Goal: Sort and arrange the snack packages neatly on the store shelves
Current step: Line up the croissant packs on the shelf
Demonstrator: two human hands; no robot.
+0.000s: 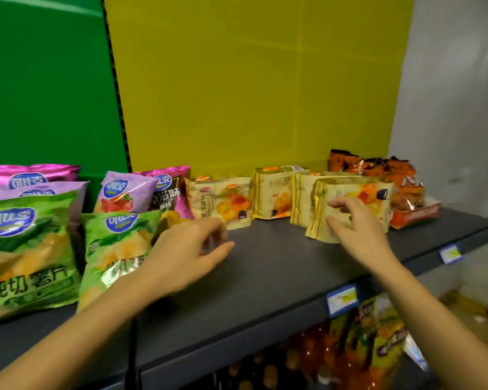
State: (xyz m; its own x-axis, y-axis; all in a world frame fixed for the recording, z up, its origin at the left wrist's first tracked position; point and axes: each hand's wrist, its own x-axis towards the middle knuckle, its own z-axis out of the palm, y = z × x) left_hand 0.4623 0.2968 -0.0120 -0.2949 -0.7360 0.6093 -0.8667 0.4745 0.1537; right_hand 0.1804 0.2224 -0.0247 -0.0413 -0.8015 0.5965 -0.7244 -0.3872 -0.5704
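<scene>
Several cream-yellow croissant packs stand along the dark grey shelf (265,266): one at left (219,201), one behind the middle (273,192), and a front stack at right (352,201). My right hand (355,223) hovers with fingers spread in front of that front stack, fingertips touching or just short of it. My left hand (189,254) hangs loosely curled above the shelf, holding nothing, just right of a green chip bag (116,243). Further green (26,249), purple (124,192) and pink (169,190) chip bags fill the left.
An orange snack bag (389,175) sits on a red tray at the far right. Green and yellow panels back the shelf. Blue price tags (341,299) hang on the front edge. Bottles and green packs sit on the lower shelf (378,342).
</scene>
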